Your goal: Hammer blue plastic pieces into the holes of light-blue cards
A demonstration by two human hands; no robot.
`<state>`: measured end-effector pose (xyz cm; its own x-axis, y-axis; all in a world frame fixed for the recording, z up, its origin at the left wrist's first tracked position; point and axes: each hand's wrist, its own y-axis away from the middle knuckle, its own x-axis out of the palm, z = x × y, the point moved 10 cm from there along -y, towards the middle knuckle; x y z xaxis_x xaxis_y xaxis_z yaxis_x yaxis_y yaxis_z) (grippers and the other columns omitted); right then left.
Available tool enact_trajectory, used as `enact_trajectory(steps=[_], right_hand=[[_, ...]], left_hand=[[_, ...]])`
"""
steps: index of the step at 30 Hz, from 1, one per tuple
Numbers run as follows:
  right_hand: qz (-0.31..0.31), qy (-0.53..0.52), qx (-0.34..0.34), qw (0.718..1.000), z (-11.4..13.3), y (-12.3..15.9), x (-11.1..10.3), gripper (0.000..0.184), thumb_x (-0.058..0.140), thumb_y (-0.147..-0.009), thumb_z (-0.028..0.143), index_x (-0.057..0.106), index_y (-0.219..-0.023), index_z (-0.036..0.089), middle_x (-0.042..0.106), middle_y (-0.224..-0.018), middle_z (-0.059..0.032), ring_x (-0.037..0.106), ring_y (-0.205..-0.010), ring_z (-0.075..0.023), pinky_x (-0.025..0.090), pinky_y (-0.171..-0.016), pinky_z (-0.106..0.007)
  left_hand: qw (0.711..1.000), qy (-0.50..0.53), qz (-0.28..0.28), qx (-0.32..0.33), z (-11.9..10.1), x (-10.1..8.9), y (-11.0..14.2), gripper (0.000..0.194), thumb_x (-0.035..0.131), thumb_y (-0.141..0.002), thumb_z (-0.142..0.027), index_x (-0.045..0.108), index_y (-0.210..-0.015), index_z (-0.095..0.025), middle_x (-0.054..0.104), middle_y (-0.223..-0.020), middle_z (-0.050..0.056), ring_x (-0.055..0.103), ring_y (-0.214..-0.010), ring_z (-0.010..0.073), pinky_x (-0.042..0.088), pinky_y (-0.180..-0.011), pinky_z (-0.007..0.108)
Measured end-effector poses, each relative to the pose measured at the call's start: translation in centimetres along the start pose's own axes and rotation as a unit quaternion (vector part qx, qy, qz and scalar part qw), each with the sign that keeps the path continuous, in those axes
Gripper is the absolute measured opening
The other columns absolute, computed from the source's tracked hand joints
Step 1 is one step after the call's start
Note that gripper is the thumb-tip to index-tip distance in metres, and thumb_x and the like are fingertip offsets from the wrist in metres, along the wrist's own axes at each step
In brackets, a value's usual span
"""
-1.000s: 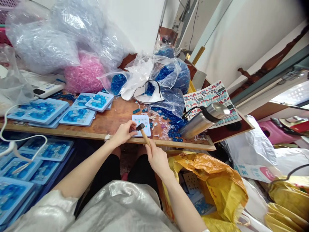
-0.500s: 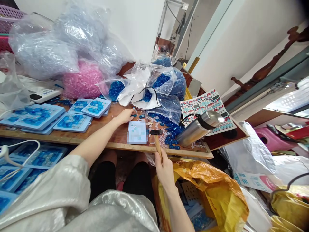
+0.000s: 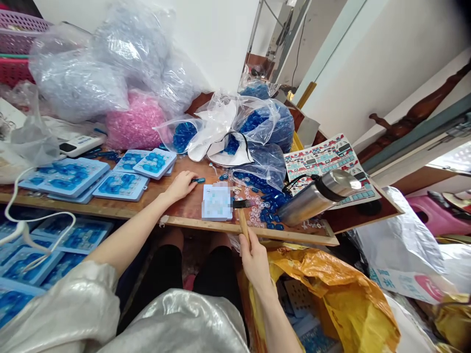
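Note:
My right hand (image 3: 254,255) is closed around the wooden handle of a hammer (image 3: 242,204), its dark head low over the table beside a light-blue square plate (image 3: 217,202). That plate's surface is blurred out. My left hand (image 3: 182,185) pinches a small blue plastic piece (image 3: 198,180) just above and left of the plate. Loose blue pieces (image 3: 270,208) and clear round bits (image 3: 253,215) are scattered right of the hammer head.
Light-blue trays of blue pieces (image 3: 119,186) are stacked at left. Open plastic bags of blue parts (image 3: 257,120) stand at the back. A steel flask (image 3: 312,198) leans at right by a printed sheet (image 3: 326,159). An orange-yellow sack (image 3: 331,274) gapes below the table edge.
The whole view has shifted slightly to the right. My left hand has drawn back a little from the loose parts, with the blue piece at its fingertips. The hammer stays beside the plate.

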<state>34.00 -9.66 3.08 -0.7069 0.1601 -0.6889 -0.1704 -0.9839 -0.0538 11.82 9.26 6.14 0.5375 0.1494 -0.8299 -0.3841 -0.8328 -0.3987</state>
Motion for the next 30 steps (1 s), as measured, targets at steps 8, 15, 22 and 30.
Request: enact_trajectory(steps=[8,15,22,30], right_hand=[[0.003,-0.007,-0.01,1.0,0.4,-0.3,0.1,0.049,0.03,-0.09,0.044,0.044,-0.129,0.019,0.065,-0.096,-0.0077,0.06,-0.082,-0.0197,0.043,-0.074,-0.028],[-0.02,0.087,-0.055,0.994,4.0,-2.3,-1.0,0.044,0.029,-0.091,0.039,0.045,-0.127,0.019,0.063,-0.101,-0.0083,0.061,-0.082,-0.0206,0.042,-0.072,-0.028],[0.047,0.197,-0.048,0.978,4.9,-4.7,0.6,0.04,0.028,-0.092,0.037,0.045,-0.125,0.023,0.065,-0.084,-0.0075,0.062,-0.076,-0.0221,0.04,-0.067,-0.028],[0.05,0.2,-0.044,0.978,4.8,-5.3,0.9,0.041,0.026,-0.092,0.037,0.044,-0.126,0.022,0.065,-0.085,-0.0082,0.061,-0.074,-0.0219,0.04,-0.065,-0.028]], left_hand=[[0.992,0.048,0.056,0.099,-7.9,0.8,1.6,0.018,0.047,-0.083,-0.021,0.059,-0.094,-0.015,0.056,-0.094,0.007,0.053,-0.091,0.0169,0.043,-0.084,0.03],[0.995,0.047,0.063,0.059,-6.8,1.7,1.8,0.019,0.047,-0.083,-0.023,0.06,-0.094,-0.016,0.051,-0.093,0.006,0.053,-0.084,0.0153,0.044,-0.08,0.029],[0.994,0.073,0.072,0.031,-6.7,1.2,1.4,0.017,0.051,-0.08,-0.021,0.062,-0.092,-0.016,0.051,-0.085,0.004,0.052,-0.076,0.013,0.043,-0.075,0.027],[0.993,0.077,0.086,0.023,-6.5,1.3,1.3,0.016,0.052,-0.08,-0.021,0.063,-0.091,-0.016,0.052,-0.084,0.004,0.053,-0.078,0.0133,0.041,-0.075,0.026]])
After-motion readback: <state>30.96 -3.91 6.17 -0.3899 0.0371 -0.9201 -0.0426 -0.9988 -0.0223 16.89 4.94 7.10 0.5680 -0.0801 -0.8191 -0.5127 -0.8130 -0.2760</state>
